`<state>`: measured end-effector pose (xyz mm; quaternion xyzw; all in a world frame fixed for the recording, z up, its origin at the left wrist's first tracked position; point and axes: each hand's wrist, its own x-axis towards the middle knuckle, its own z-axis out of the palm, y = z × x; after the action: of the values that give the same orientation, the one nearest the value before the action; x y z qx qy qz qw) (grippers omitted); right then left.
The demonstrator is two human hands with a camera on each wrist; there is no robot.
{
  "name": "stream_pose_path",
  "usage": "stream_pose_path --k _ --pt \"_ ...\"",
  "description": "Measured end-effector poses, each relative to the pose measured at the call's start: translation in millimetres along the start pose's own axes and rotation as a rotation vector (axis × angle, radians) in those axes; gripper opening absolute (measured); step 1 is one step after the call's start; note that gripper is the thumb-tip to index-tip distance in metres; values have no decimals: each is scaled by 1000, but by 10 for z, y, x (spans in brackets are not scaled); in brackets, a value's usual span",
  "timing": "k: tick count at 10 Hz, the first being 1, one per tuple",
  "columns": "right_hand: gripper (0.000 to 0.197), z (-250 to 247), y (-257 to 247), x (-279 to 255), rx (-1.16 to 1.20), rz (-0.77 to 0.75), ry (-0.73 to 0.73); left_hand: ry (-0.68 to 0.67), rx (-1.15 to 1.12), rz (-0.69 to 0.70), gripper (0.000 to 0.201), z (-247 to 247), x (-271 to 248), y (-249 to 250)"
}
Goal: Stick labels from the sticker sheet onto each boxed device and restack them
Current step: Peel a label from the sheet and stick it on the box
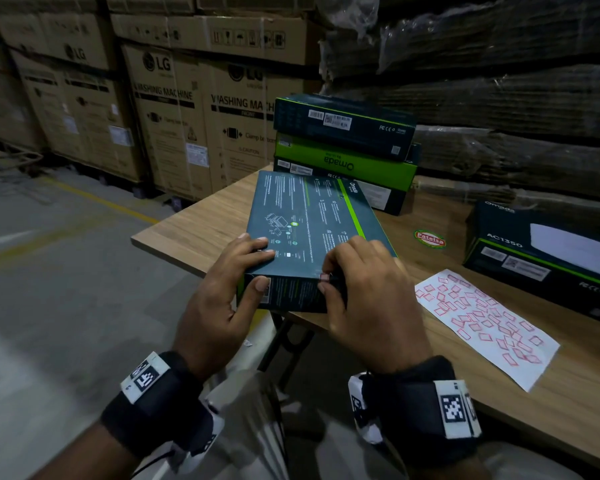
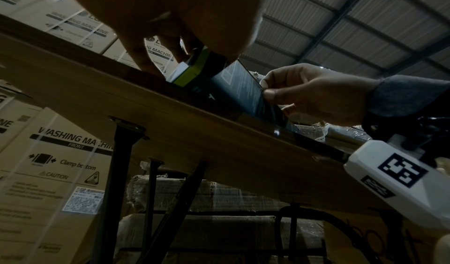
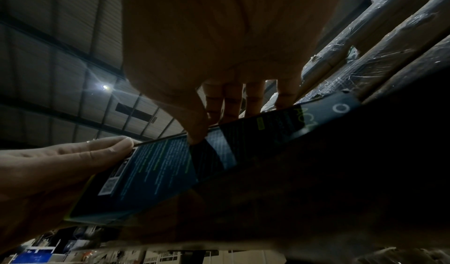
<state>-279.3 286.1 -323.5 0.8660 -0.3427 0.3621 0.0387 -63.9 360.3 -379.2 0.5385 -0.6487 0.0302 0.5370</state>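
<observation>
A flat dark teal boxed device (image 1: 309,223) lies on the wooden table (image 1: 194,226), its near end sticking out past the table's edge. My left hand (image 1: 262,266) grips its near left corner, fingers on top and thumb on the side face. My right hand (image 1: 328,271) pinches a small red label (image 1: 324,277) against the box's near top edge, thumb on the side face. The white sticker sheet (image 1: 482,323) with several red labels lies to the right. In the left wrist view the box (image 2: 238,83) shows from below with my right hand (image 2: 268,89) on it. The right wrist view shows the box (image 3: 158,166), my right hand (image 3: 214,125) and my left hand (image 3: 116,145).
A stack of three similar boxes (image 1: 343,133) stands at the table's far side. Another boxed device (image 1: 541,251) sits at the right, behind the sheet. A round sticker (image 1: 429,239) is on the tabletop. Large washing-machine cartons (image 1: 174,116) and wrapped pallets (image 1: 499,81) stand behind the table.
</observation>
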Motion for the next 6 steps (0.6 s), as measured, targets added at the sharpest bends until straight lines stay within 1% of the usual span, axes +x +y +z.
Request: stream_pose_path --k 1,3,4,6 --pt "20 -3 5 7 10 13 -10 1 2 -7 39 -2 -3 -1" --pt "30 -20 68 -12 146 53 9 -4 15 -10 40 -4 -2 -2" --pt "25 -8 90 -8 178 63 19 -5 19 -7 40 -4 -3 -7" --pt "26 2 98 -8 174 61 13 -4 19 -5 40 0 -4 -7"
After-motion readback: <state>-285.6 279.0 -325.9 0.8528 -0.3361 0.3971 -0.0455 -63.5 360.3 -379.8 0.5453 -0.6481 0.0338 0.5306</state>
